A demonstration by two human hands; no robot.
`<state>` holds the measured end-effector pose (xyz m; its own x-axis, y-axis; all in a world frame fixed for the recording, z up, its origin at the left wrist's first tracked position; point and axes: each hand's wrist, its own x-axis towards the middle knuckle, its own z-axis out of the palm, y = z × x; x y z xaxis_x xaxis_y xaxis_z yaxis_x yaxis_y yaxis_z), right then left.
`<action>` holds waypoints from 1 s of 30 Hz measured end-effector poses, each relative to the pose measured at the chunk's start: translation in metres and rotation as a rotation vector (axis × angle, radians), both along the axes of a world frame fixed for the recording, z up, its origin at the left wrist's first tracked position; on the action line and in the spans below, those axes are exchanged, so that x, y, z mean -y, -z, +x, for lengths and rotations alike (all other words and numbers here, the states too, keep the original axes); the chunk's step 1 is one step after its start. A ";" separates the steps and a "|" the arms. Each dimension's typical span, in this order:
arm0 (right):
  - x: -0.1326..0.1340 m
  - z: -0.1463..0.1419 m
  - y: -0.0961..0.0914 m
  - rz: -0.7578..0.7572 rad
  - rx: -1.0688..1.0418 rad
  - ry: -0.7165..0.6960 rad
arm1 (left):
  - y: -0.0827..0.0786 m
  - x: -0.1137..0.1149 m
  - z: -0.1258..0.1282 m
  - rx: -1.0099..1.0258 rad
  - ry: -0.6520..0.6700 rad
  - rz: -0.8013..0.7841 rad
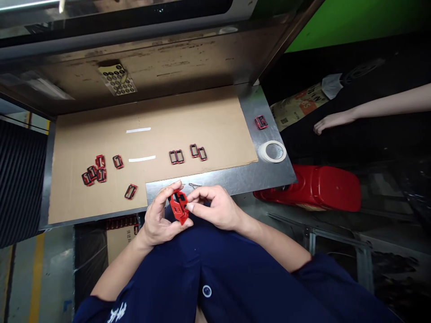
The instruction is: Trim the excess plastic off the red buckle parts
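Pinches the red frame (pixel 178 207) along its long axis in the left hand (pixel 159 220), nipping its right edge between fingers of the right hand (pixel 218 207).

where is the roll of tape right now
In the head view, the roll of tape lies at the metal tabletop's right end, beside the cardboard sheet, below a red-and-black piece.

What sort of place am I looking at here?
Probably a small-parts assembly workshop: similar red parts lie in groups on cardboard covering most of a metal bench, and a yellow line marks the floor at the left.
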<state>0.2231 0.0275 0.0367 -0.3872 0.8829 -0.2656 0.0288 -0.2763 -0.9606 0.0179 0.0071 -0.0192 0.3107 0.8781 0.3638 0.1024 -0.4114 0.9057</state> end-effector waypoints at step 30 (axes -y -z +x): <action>-0.006 0.037 0.191 0.192 0.793 0.103 | -0.018 -0.007 0.004 -0.196 -0.048 0.078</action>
